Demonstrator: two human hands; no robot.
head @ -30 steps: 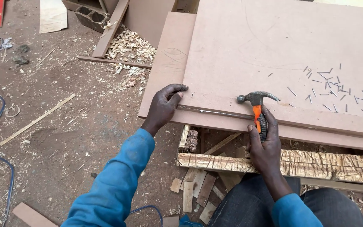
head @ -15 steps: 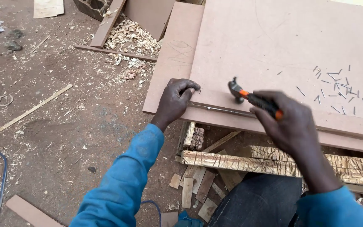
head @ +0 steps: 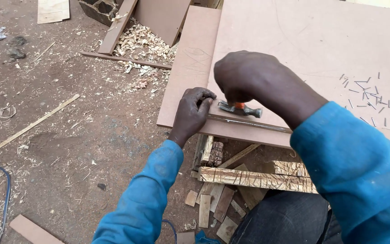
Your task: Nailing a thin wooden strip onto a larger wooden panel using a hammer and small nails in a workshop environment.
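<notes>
Head view, the only one supplied. Noted at the near edge of the upper flat pinkish-brown fibreboard sheet (head: 303, 49): a steel-headed claw hammer with an orange grip (head: 241, 108), head lying just above the board surface. Long axis of the hammer running left to right along that edge, head end towards the left. Right hand (head: 249, 77) clenched around the orange grip, wrist and blue sleeve (head: 357, 167) coming in from the near right. Left hand (head: 192, 113) pressed on the board edge just left of the hammer head, fingers curled with fingertips (head: 206, 97) pinched together; whether a nail held between them, cannot tell. Hammer head lying immediately right of those fingertips, near but apparently apart. Lower sheet (head: 190, 68) protruding to the left beneath the upper one. Loose small steel nails (head: 371, 99) scattered on the upper sheet, far right, well apart from both hands. Wood shavings (head: 143, 40) on the dirt floor at far left; stacked timber offcuts (head: 253, 178) below the boards, near.
</notes>
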